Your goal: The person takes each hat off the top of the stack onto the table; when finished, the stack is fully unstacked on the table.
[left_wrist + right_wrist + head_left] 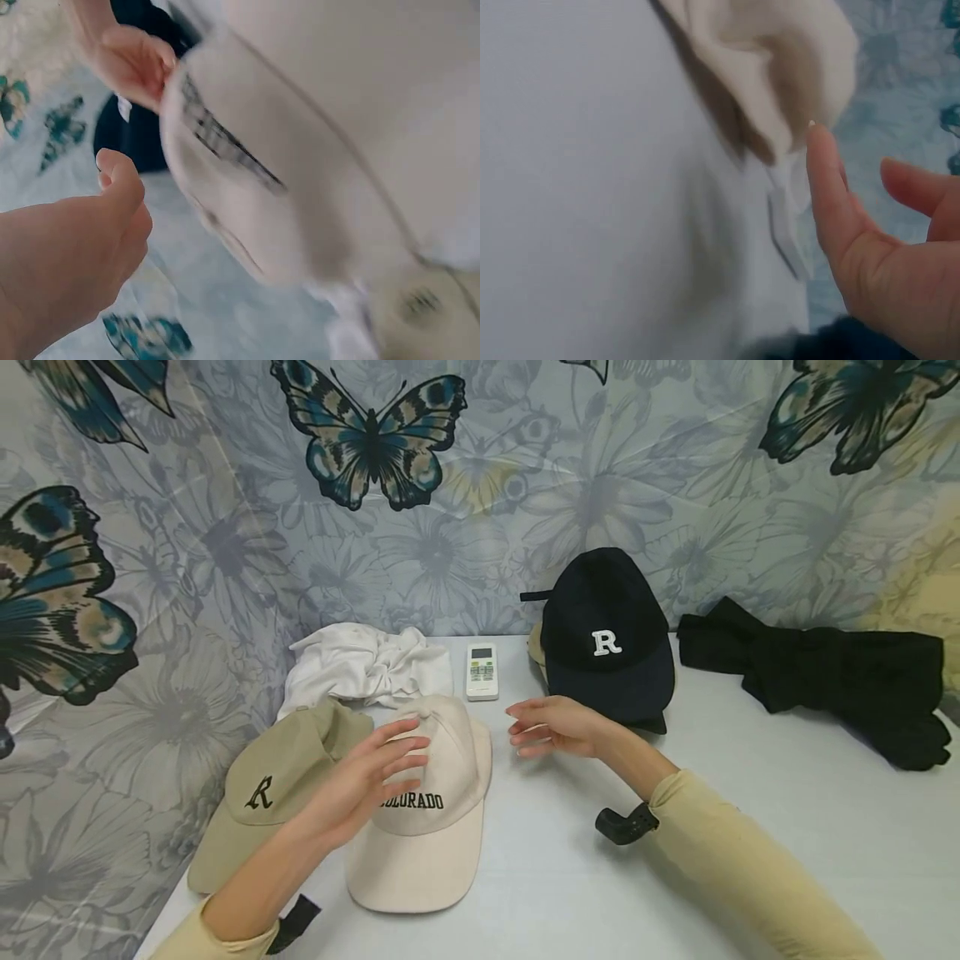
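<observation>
A cream cap marked COLORADO lies brim toward me on the table, a little left of the middle. Over its left side hovers my left hand, fingers loosely extended and holding nothing. My right hand hangs between this cap and a dark cap with a white R; its fingers are relaxed, with nothing in them. In the left wrist view the cream cap fills the right part, beside my left hand. The right wrist view has my right hand near the cream cap.
An olive cap with a black R lies on the left. Behind the cream cap are a bunched white cloth and a white remote control. Folded black cloth lies at the right. A patterned butterfly fabric hangs behind the table.
</observation>
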### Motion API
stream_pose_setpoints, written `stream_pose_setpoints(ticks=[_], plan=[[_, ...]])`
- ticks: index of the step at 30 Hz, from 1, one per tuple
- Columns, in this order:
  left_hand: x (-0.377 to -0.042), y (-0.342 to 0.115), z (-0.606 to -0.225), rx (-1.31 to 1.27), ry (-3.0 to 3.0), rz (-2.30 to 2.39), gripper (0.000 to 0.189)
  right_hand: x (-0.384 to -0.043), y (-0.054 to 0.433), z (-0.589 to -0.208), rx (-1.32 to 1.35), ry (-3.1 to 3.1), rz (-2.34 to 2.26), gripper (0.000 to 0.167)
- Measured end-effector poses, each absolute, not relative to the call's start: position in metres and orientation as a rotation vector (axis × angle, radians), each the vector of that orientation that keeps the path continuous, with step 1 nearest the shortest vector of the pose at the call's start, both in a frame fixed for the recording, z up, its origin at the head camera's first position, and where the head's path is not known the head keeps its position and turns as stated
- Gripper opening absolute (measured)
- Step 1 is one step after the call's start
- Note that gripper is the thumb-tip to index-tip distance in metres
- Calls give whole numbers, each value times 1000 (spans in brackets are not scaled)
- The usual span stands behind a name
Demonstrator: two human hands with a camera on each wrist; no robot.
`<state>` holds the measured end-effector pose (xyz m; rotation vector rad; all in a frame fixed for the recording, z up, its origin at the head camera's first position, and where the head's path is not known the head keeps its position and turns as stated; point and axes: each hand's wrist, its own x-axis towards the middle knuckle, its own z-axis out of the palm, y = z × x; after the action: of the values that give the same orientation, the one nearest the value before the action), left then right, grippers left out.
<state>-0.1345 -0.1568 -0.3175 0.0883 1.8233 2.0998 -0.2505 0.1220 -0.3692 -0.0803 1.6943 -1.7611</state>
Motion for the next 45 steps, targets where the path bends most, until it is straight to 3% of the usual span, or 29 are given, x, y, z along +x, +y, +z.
stream_pose_setpoints(ticks=[13,19,27,36,45], plan=[[-178,-60,-315,151,1604,2126,48,-250,175,-324,-149,1733,-1877,51],[-189,-28,-326,20,1552,2140,48,-247,199,-312,-197,1726,-1943,58],[-206,3,-344,-184,1529,2173,53,-244,233,-302,-163,1715,-2038,53],[-222,22,-359,-302,1561,2167,58,-239,280,-305,-113,1551,-2231,23],[-228,29,-360,-316,1589,2138,59,-236,309,-322,48,1473,-2321,16]])
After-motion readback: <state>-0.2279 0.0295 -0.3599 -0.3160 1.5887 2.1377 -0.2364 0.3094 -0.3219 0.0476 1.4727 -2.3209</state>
